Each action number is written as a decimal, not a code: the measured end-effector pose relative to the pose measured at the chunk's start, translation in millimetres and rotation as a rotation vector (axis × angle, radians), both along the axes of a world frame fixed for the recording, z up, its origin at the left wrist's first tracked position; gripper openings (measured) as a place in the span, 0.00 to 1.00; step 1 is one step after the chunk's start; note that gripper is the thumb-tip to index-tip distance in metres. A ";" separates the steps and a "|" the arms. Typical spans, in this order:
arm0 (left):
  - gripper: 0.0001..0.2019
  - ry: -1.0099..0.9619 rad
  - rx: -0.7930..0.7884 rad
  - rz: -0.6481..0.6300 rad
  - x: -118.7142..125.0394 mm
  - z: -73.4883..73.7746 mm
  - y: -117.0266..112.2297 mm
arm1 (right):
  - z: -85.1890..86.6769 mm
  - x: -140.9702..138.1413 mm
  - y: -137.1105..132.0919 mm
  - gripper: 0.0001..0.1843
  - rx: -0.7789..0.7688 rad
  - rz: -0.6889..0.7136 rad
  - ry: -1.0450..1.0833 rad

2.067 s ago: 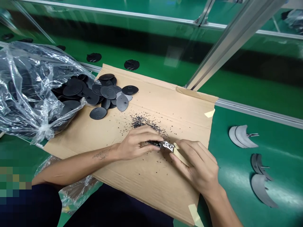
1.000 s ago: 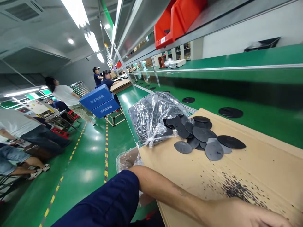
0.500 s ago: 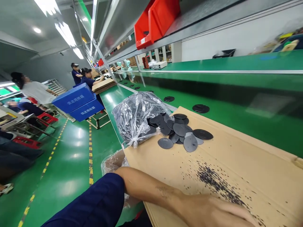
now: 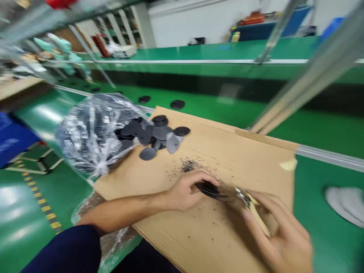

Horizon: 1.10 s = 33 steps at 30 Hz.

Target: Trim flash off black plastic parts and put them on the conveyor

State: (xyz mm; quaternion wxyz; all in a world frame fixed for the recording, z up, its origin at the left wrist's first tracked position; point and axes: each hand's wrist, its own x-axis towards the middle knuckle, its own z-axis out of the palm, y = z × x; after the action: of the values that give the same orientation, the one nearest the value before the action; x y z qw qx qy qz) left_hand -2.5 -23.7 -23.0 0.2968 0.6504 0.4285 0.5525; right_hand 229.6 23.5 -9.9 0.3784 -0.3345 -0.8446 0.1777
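Our left hand (image 4: 184, 195) pinches a thin black piece (image 4: 209, 188) just above the brown cardboard (image 4: 227, 148). Our right hand (image 4: 281, 227) is wrapped around small pliers (image 4: 257, 218) with pale yellow handles. Their shiny tip points at the black piece. The two look apart, but it is blurry, so we cannot be sure. We also cannot tell how hard the handles are squeezed.

We think we pinch the piece at one end so the other end sticks out toward the pliers. The cardboard lies under both hands, maybe to catch the little black bits (image 4: 190, 165) scattered just past our left hand. Yellow tape (image 4: 287, 164), beyond our right hand, likely stops it sliding on the green counter (image 4: 313, 185).

Past our left hand is a heap of black ovals (image 4: 162, 133), running into a big clear bag (image 4: 98, 132) farther left. Both crowd that side. Right of our right hand lie pale curved pieces (image 4: 339, 203). A metal post (image 4: 298, 83) stands beyond our right hand, so reaching far back could bump it.
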 end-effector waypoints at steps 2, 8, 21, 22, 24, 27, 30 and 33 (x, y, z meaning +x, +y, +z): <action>0.12 -0.033 -0.080 -0.038 1.1 -0.6 -5.2 | 8.1 2.7 -1.4 0.11 0.004 0.043 0.007; 0.12 -0.037 -0.114 -0.074 3.5 2.8 -14.2 | 14.3 0.9 -1.5 0.13 0.100 0.123 -0.123; 0.14 -0.023 -0.073 -0.134 1.6 3.7 -12.3 | 13.6 4.0 -3.1 0.11 0.195 0.113 -0.214; 0.14 -0.020 -0.073 -0.131 1.6 3.6 -12.3 | 13.9 3.6 -3.2 0.12 0.203 0.110 -0.217; 0.14 -0.017 -0.068 -0.131 1.6 3.1 -12.5 | 14.5 3.0 -3.5 0.12 0.226 0.105 -0.220; 0.14 -0.015 -0.060 -0.135 2.0 2.0 -12.6 | 15.2 3.5 -4.8 0.11 0.267 0.098 -0.235; 0.13 -0.010 -0.058 -0.132 2.7 0.8 -12.7 | 15.6 5.0 -6.9 0.12 0.291 0.098 -0.272; 0.13 -0.002 -0.060 -0.137 3.0 0.6 -12.8 | 15.5 5.7 -8.1 0.13 0.296 0.107 -0.277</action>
State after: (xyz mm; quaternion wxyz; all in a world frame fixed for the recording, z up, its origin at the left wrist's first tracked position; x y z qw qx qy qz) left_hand 0.4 -36.5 -22.4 0.3537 0.6685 0.3988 0.5186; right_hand 235.3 15.4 5.6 0.2939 -0.2513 -0.9219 0.0240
